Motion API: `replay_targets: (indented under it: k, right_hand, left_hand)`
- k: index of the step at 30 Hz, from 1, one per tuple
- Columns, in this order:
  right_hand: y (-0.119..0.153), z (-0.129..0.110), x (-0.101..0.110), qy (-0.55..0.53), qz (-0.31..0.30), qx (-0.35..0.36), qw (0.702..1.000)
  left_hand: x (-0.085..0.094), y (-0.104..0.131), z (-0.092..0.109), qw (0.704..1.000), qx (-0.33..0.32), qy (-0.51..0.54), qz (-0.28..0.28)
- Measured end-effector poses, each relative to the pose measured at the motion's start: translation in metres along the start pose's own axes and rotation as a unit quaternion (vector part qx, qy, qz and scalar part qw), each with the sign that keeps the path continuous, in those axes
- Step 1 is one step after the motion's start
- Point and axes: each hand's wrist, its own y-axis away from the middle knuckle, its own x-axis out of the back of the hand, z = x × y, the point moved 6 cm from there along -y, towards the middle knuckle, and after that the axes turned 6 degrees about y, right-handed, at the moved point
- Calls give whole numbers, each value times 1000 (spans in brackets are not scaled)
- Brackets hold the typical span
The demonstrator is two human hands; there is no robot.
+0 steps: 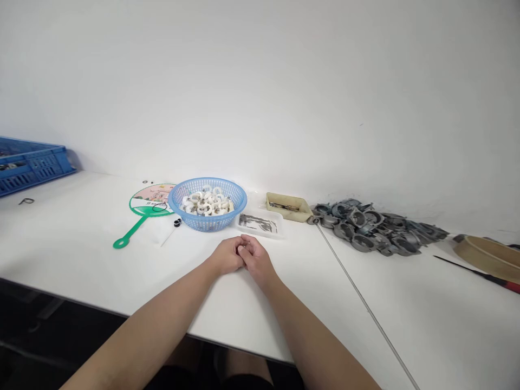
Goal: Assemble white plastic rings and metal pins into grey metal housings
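Note:
My left hand (228,255) and my right hand (258,259) meet on the white tabletop (227,306), fingers curled in and touching each other. Whether anything lies between them is hidden by the fingers. Just beyond them stands a blue plastic basket (207,225) with many white rings (207,203) that carry small metal bits. Close behind my right hand is a shallow clear tray (280,230) of thin dark pins (255,222). A cream bin (298,214) behind it holds slim metal pieces.
Left of the basket lies a green-handled fan (132,233), with small black parts (177,222) nearby. A blue crate (36,168) stands far left. Grey metal castings (365,227) are heaped at right, near a tan round container (487,257) and a red-handled tool (509,285).

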Motion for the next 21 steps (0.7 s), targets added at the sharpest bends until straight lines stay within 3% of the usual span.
replay_targets:
  k: [14,21]
  right_hand:
    - [2,-6,2,16,15,-2,1000]
    - [-3,-5,4,30,16,5,999]
  left_hand:
    - [2,-1,0,999,-15,-32,8]
    - [-1,-5,4,1000,-18,-9,-19]
